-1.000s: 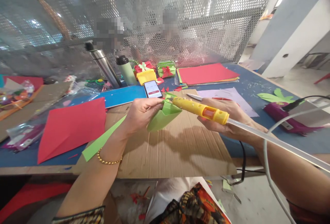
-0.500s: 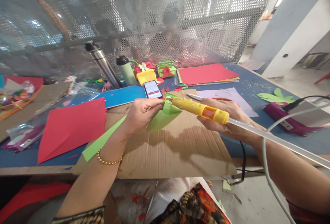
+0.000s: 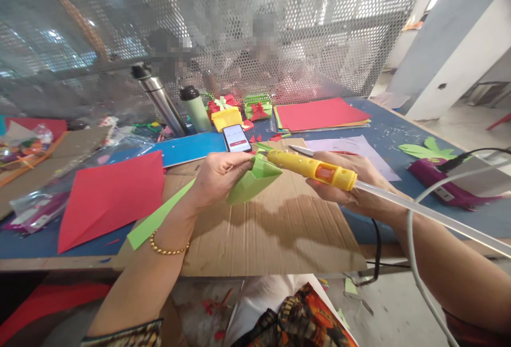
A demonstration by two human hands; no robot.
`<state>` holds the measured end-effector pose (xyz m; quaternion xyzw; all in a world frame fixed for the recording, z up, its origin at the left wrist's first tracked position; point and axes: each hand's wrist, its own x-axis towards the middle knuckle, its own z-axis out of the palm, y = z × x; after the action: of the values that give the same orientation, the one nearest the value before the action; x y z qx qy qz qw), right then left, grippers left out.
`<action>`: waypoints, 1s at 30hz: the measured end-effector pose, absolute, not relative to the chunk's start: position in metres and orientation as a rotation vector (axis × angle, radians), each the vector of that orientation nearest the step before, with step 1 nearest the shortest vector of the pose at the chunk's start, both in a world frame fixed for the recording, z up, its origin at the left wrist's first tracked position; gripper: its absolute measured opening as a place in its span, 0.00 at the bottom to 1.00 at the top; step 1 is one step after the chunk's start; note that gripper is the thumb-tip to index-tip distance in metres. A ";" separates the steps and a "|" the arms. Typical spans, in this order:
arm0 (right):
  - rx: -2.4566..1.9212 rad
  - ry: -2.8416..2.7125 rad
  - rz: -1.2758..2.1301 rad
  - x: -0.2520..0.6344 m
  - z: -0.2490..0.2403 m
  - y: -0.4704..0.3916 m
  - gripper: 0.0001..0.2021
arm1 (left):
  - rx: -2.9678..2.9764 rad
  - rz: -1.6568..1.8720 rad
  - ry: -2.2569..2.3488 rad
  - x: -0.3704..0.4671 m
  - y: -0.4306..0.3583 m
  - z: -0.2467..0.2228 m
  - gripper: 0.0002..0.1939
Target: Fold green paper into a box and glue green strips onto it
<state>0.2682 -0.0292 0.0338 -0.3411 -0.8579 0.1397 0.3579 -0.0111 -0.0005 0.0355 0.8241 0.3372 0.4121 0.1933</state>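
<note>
Pinched in my left hand (image 3: 221,175) is a folded green paper piece (image 3: 252,182), held above a sheet of cardboard (image 3: 275,246). My right hand (image 3: 351,182) is closed around a yellow glue gun (image 3: 311,168), with a clear glue stick (image 3: 419,208) running out of its back. The gun's nozzle end is at the upper edge of the green paper; whether it touches I cannot tell. Below my left forearm lies a green paper strip (image 3: 159,216). Scissors (image 3: 301,150) lie behind the glue gun, partly hidden by my right hand.
A red paper sheet (image 3: 114,198) lies left, a phone (image 3: 236,138) behind my hands. Two bottles, a steel one (image 3: 162,99) and a green one (image 3: 196,110), stand at the back near small paper boxes (image 3: 257,108). Red paper (image 3: 319,114) tops a stack. A white cable (image 3: 413,262) crosses my right forearm.
The glue gun and my right hand have shifted very slightly to the right. My left hand and the green paper have stayed in place.
</note>
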 end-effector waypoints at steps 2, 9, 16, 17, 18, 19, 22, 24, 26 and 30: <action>-0.881 -2.218 0.374 0.268 0.034 -0.029 0.09 | 2.307 1.167 0.940 -0.011 0.000 0.035 0.26; -0.860 -2.216 0.348 0.269 0.034 -0.029 0.11 | 2.289 1.163 0.971 -0.011 -0.001 0.036 0.25; -0.845 -2.220 0.369 0.271 0.033 -0.027 0.12 | 2.262 1.156 0.982 -0.010 -0.003 0.038 0.25; -0.863 -2.217 0.370 0.271 0.033 -0.028 0.12 | 2.258 1.153 0.990 -0.010 -0.003 0.039 0.25; -0.878 -2.211 0.371 0.271 0.033 -0.028 0.12 | 2.255 1.148 0.992 -0.010 -0.003 0.039 0.25; -0.879 -2.205 0.372 0.271 0.033 -0.029 0.12 | 2.254 1.146 0.989 -0.010 -0.003 0.039 0.24; -0.846 -2.187 0.393 0.270 0.032 -0.029 0.13 | 2.258 1.147 0.958 -0.010 -0.003 0.039 0.23; -0.816 -2.182 0.412 0.270 0.030 -0.029 0.12 | 2.265 1.153 0.955 -0.010 -0.002 0.038 0.23; -0.804 -2.192 0.418 0.270 0.029 -0.028 0.11 | 2.265 1.154 0.975 -0.011 -0.002 0.037 0.23; -0.857 -2.199 0.388 0.270 0.032 -0.027 0.12 | 2.262 1.148 0.968 -0.011 -0.003 0.038 0.22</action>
<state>0.2697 -0.0275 0.0316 -0.3333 -0.8555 0.1508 0.3664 -0.0108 -0.0028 0.0380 0.8142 0.3486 0.4132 0.2115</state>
